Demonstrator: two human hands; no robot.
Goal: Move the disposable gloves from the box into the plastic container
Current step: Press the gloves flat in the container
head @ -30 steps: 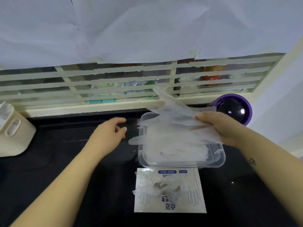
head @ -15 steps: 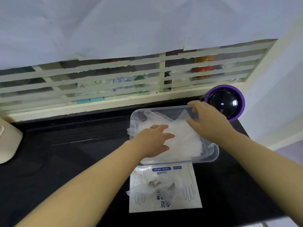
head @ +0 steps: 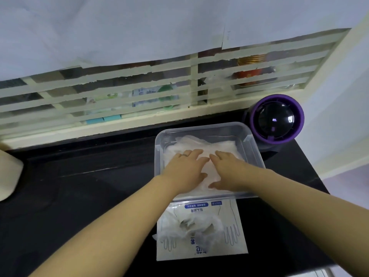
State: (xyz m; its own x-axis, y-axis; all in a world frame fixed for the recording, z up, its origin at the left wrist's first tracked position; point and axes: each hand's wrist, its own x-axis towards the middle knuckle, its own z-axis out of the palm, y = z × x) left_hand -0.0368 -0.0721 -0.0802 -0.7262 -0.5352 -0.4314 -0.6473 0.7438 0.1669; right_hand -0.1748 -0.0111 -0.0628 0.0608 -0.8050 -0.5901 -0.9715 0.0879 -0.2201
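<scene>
change: gloves (head: 199, 144) now dropped into plastic container (head: 253, 148) | your left hand (head: 186, 170), right hand (head: 227, 172): flat, pressing them down | box (head: 201, 252): some left

Cream object (head: 10, 172) half beyond the left edge (box (head: 239, 248) lettering blurred, illegible).

The left grip (head: 185, 168) wore a thin, pale ring (head: 184, 155) on one finger, seated near the knuckle end of that finger. Behind it the left forearm (head: 111, 222) showed bare, and behind the right grip (head: 229, 170) the right forearm (head: 299, 198) was equally uncovered.
</scene>
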